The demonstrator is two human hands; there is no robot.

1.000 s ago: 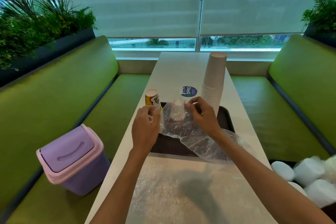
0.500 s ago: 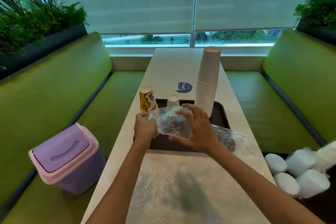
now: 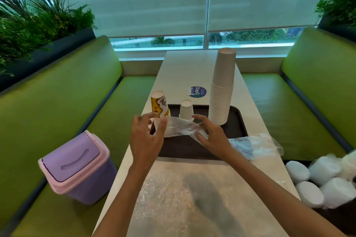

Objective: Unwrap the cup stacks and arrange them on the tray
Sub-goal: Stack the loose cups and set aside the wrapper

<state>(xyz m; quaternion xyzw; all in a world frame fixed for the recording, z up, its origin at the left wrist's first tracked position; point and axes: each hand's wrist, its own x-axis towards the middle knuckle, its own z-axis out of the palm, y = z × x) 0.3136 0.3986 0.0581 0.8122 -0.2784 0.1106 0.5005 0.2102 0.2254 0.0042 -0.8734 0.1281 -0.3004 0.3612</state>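
Note:
A dark tray (image 3: 236, 121) lies on the white table. On it stand a tall stack of plain paper cups (image 3: 222, 90), a small white cup stack (image 3: 186, 109) and a yellow patterned cup stack (image 3: 159, 106) at the tray's left edge. A clear plastic wrapper (image 3: 180, 127) stretches over the tray between my hands. My left hand (image 3: 148, 136) pinches its left end with curled fingers. My right hand (image 3: 211, 135) grips its right part, and the rest of the film (image 3: 254, 145) trails off to the right across the tray's near corner.
A purple and pink swing-lid bin (image 3: 77, 165) sits on the green bench at left. Several wrapped white cup stacks (image 3: 323, 177) lie in a dark tray on the right bench. A round blue sticker (image 3: 198, 92) lies beyond the tray. Planters flank both benches.
The wrapper, bunched in both hands before, is now pulled out lower and flatter between them. My hands have moved apart, and the small white cup stack shows behind the film.

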